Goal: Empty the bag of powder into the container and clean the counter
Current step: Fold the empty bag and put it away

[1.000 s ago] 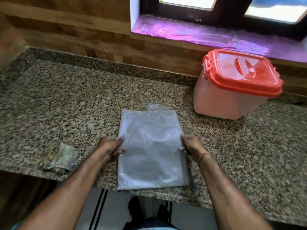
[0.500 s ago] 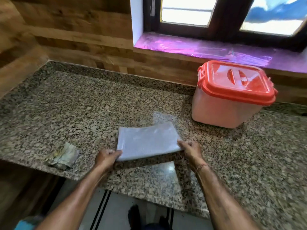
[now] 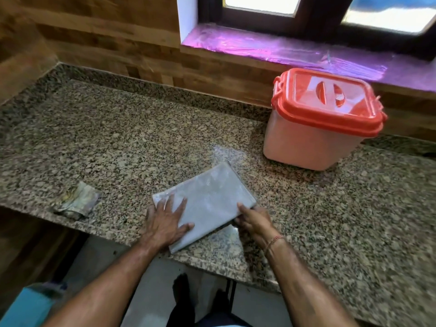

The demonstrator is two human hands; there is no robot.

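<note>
A flat, empty-looking translucent plastic bag (image 3: 212, 199) lies folded in half on the granite counter (image 3: 118, 147) near its front edge. My left hand (image 3: 167, 220) rests flat on the bag's left part with fingers spread. My right hand (image 3: 253, 219) pinches the bag's right near corner. The pale container (image 3: 311, 145) with its orange lid (image 3: 330, 102) closed stands at the back right, apart from the bag. A faint dusting of powder (image 3: 227, 153) lies on the counter between bag and container.
A crumpled cloth or wrapper (image 3: 76, 204) sits on the counter's front left. A wooden wall runs behind the counter, with a window sill covered in purple film (image 3: 283, 50) above the container. The floor and my feet show below the counter edge.
The bag was lying full length a second ago; it was lifted and folded over, and now lies folded and turned at an angle. My left hand went from gripping its edge to pressing on top.
</note>
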